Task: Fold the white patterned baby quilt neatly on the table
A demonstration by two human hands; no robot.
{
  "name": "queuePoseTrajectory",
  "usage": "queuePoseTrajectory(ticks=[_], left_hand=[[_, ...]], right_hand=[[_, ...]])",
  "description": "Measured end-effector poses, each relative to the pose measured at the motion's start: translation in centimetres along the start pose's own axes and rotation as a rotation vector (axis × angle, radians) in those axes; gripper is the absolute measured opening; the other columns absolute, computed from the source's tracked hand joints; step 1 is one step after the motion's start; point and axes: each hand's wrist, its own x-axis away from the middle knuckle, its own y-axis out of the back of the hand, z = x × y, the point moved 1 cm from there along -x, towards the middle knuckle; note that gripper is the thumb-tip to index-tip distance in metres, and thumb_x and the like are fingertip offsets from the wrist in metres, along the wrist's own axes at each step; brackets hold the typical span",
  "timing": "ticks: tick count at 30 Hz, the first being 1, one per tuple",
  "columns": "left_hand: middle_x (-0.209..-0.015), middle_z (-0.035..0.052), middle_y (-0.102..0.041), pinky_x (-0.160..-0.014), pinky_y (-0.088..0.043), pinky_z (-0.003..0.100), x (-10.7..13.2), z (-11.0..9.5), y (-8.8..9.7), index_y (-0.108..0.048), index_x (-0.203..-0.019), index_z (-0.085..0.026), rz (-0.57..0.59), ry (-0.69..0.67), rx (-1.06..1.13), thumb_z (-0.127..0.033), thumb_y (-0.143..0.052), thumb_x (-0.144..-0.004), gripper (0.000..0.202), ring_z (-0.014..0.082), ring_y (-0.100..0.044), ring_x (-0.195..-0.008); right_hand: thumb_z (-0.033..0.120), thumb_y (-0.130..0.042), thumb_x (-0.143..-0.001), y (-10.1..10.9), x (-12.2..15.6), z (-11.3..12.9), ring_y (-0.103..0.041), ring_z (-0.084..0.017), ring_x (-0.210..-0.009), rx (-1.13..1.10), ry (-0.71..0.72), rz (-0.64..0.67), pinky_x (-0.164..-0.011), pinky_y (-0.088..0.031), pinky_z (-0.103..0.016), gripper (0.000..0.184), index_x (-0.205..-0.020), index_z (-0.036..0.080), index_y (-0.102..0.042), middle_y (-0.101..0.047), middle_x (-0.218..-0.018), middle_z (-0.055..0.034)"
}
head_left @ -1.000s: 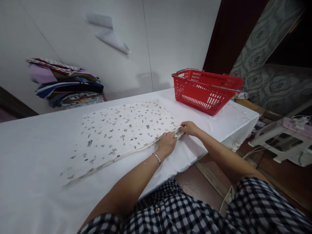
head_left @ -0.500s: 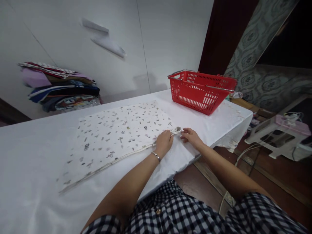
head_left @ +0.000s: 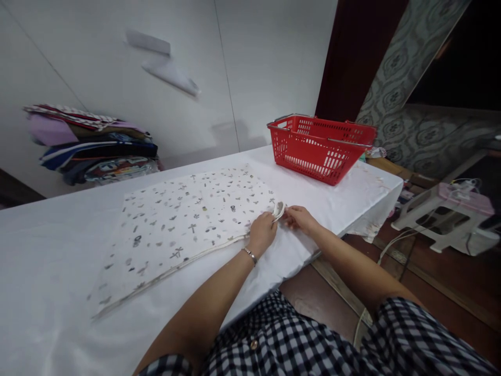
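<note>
A white cloth [head_left: 188, 219] printed with small grey-brown palm trees and other motifs lies folded flat on the white-covered table. My left hand [head_left: 262, 231] is closed round its near right corner, with the layered edge running off to the left beneath it. Past those fingers the corner sticks up as a small curled loop. At that loop my right hand [head_left: 299, 218] has its thumb and fingers bent together on the cloth's edge; the fingertips are partly hidden.
A red plastic basket [head_left: 313, 151] with metal handles stands at the table's far right. Folded clothes [head_left: 97, 143] are piled behind the far left edge. Right of the table, a white stool with a pink top [head_left: 465, 198] stands on the floor, with cables nearby.
My right hand has moved slightly left to the cloth's corner, and its fingers have drawn together. The corner loop is bent further up. My left hand keeps its hold.
</note>
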Motion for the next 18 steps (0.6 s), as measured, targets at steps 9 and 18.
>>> queuePoseTrajectory(ticks=[9,18], left_hand=[[-0.107,0.0053,-0.062,-0.081,-0.044,0.03,0.14,-0.22,0.02,-0.064,-0.09,-0.02,0.049,-0.027,-0.057,-0.02,-0.049,-0.09,0.014,0.0182,-0.056,-0.097],[-0.12,0.0086,-0.059,-0.087,-0.044,0.036,0.69,-0.28,-0.08,-0.065,-0.102,-0.018,0.111,-0.12,-0.179,-0.019,-0.042,-0.092,0.025,0.0218,-0.054,-0.108]], right_hand=[[0.026,-0.056,-0.085,0.32,0.13,0.29,-0.055,-0.008,-0.042,0.194,0.103,-0.092,-0.033,-0.035,-0.016,0.013,-0.075,0.017,-0.056,-0.068,-0.068,-0.0009],[0.02,-0.054,-0.079,0.51,-0.39,-0.26,-0.054,-0.009,-0.041,0.357,0.121,-0.123,-0.035,-0.035,-0.017,0.008,-0.073,0.018,-0.058,-0.064,-0.058,0.0024]])
